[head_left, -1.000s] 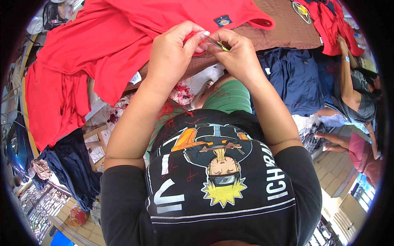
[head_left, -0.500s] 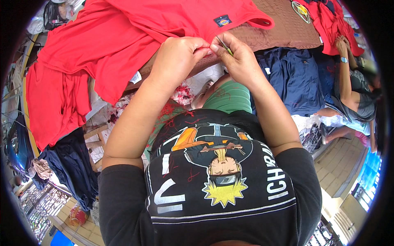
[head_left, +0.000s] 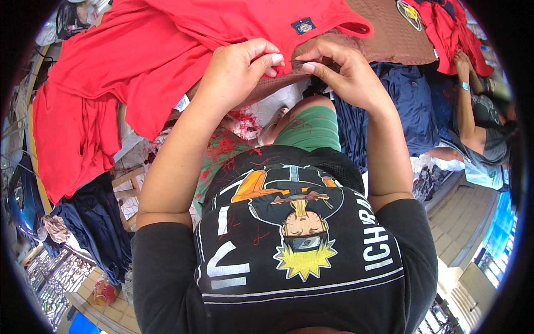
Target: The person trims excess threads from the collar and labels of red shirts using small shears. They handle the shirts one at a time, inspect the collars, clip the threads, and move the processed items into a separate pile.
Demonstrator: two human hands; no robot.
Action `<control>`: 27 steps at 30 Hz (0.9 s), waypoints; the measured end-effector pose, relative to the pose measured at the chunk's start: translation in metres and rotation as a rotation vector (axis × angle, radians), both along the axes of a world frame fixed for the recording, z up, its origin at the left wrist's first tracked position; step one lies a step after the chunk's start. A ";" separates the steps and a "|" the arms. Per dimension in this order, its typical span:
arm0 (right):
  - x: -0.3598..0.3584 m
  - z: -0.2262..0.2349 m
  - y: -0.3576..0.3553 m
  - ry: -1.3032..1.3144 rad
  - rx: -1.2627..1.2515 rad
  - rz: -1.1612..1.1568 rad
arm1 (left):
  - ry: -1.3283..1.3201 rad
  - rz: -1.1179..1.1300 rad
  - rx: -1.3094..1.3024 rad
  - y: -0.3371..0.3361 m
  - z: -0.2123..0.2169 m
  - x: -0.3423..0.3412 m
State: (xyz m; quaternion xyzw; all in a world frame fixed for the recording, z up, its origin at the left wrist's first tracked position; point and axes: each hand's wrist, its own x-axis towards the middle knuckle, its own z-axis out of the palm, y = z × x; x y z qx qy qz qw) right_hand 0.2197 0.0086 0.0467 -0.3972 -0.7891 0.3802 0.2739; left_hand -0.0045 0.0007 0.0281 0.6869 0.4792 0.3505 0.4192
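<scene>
A red garment (head_left: 233, 25) with a dark label lies over the brown cushioned surface (head_left: 384, 33) before me. My left hand (head_left: 236, 69) is closed, thumb and fingers pinching a small fold of its red cloth at the near edge. Close beside that fold is my right hand (head_left: 350, 72), its thumb and forefinger closed on a thin, pointed metal tool (head_left: 297, 60). The tool points toward the pinched cloth. Most of it is hidden in my fingers, so its exact kind does not show.
Dark blue garments (head_left: 403, 106) hang at the right, and another (head_left: 94, 228) at the lower left. Red thread scraps (head_left: 222, 146) litter my lap. At the far right a co-worker's hands (head_left: 461, 64) touch another red garment (head_left: 439, 33). A coiled cord (head_left: 410, 15) lies on the cushion.
My right hand has shifted slightly right, and the tool has turned from upright-slanted to nearly level, its yellow-green part now hidden. My left hand still pinches the red cloth.
</scene>
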 end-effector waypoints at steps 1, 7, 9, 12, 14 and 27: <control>-0.002 0.001 -0.001 0.001 -0.001 -0.001 | 0.015 -0.007 -0.017 0.000 0.001 0.000; -0.007 -0.005 -0.001 0.019 -0.013 -0.011 | 0.009 -0.010 -0.036 0.002 0.001 0.003; -0.011 -0.004 -0.001 0.010 -0.004 -0.009 | 0.009 -0.004 -0.063 0.000 0.005 0.002; -0.014 -0.005 0.000 -0.039 0.020 0.013 | -0.007 0.000 -0.070 0.000 0.001 0.002; -0.013 -0.004 -0.001 -0.055 0.045 0.013 | 0.017 -0.010 -0.073 0.000 0.004 0.003; -0.010 0.008 -0.007 -0.156 0.165 -0.033 | -0.108 0.036 -0.095 -0.003 0.010 0.004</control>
